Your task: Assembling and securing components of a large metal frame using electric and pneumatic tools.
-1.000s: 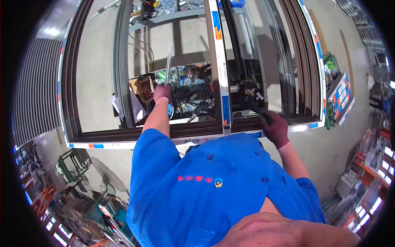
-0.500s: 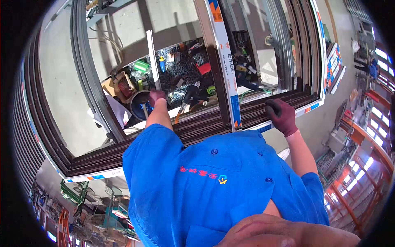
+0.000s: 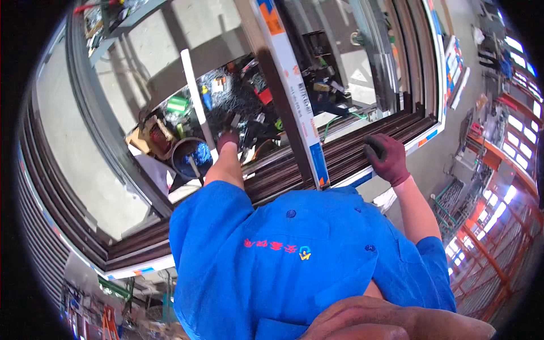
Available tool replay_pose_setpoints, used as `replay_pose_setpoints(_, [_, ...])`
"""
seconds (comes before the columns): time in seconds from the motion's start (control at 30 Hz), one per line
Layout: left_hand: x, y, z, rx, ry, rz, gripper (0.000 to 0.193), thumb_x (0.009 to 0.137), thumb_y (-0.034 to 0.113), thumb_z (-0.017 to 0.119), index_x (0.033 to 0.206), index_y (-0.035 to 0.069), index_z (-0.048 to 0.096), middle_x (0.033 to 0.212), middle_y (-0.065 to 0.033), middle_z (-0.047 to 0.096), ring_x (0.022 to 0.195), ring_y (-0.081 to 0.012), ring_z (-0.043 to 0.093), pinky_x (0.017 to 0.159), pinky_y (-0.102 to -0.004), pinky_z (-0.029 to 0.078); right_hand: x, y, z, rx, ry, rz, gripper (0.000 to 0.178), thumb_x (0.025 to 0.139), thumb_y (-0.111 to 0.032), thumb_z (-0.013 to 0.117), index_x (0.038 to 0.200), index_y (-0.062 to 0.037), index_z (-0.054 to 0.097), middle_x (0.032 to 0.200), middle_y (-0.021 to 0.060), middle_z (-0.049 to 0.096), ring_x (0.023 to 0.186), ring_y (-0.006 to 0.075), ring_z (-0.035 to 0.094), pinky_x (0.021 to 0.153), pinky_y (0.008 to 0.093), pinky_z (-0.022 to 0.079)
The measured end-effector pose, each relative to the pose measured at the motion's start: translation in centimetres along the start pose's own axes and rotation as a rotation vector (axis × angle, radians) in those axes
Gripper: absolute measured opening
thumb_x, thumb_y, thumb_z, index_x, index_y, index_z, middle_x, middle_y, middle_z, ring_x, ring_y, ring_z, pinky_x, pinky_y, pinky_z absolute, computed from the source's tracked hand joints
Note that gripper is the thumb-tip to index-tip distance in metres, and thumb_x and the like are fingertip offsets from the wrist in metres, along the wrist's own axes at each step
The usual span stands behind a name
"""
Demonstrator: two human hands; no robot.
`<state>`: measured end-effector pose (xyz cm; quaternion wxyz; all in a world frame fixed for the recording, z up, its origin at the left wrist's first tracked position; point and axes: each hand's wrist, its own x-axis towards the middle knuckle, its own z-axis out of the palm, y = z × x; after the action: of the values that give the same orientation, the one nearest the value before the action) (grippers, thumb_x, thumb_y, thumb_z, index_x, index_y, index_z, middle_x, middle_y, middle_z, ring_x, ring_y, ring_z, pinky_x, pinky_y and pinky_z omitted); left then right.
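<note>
My left hand [image 3: 228, 140], in a dark red glove, reaches over the inner edge of a large dark brown window frame [image 3: 277, 181]. It is beside a black hand tool [image 3: 258, 133] among the loose hardware; its fingers are hidden, so a grip cannot be made out. A round dark pan [image 3: 180, 153] holding small blue-tinted pieces and a handled tool stands just left of that wrist. My right hand [image 3: 388, 160], in a dark red glove with dark fingertips, is at the frame's near right rail, loosely curled, thumb and fingers apart, holding nothing visible.
Inside the frame opening lies a heap of screws [image 3: 229, 90] with a green roll [image 3: 177, 103], a blue screwdriver-like tool [image 3: 206, 97] and a red box [image 3: 263, 95]. A white strip [image 3: 195, 88] crosses it. A printed-film mullion [image 3: 297, 102] divides the frame. Orange racks [image 3: 487, 260] stand far right.
My left hand has moved right, away from the pan's rim and toward the black tool. The view has shifted slightly; my right hand stays at the rail.
</note>
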<state>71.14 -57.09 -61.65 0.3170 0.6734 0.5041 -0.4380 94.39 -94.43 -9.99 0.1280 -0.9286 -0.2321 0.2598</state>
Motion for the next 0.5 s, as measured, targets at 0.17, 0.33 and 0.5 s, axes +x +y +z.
replay_pose_setpoints(0.17, [5.8,1.4,6.1,0.341,-0.093,0.334,0.047,0.111,0.034,0.055,0.148,0.01,0.072,0.156,-0.0165,0.068,0.149,-0.0363,0.061,0.118,-0.0514,0.055,0.1,0.4,0.0,-0.067,0.047,-0.045,0.021,0.093,-0.027,0.077,0.109,-0.0128,0.079,0.097,0.0122,0.077,0.09,0.036,0.075,0.079,0.0469,0.061])
replay_pose_setpoints(0.33, [11.4,-4.7,10.6,-0.809,-0.286,0.891,0.062,0.111,0.048,0.052,0.167,0.023,0.054,0.172,-0.0051,0.055,0.162,-0.0327,0.045,0.131,-0.0564,0.034,-0.2,0.9,-0.9,0.03,0.025,-0.003,0.024,0.094,-0.028,0.079,0.109,-0.0099,0.078,0.095,0.0125,0.074,0.088,0.0376,0.074,0.078,0.0473,0.059])
replay_pose_setpoints(0.5, [3.5,4.7,11.6,-1.305,-0.287,-0.3,0.05,0.116,0.049,0.049,0.155,0.024,0.067,0.15,-0.0095,0.072,0.137,-0.0335,0.067,0.109,-0.0556,0.059,-1.2,1.6,-0.3,-0.08,0.032,0.096,0.028,0.094,-0.029,0.078,0.115,-0.0101,0.081,0.109,0.0149,0.08,0.098,0.0382,0.077,0.086,0.0473,0.062])
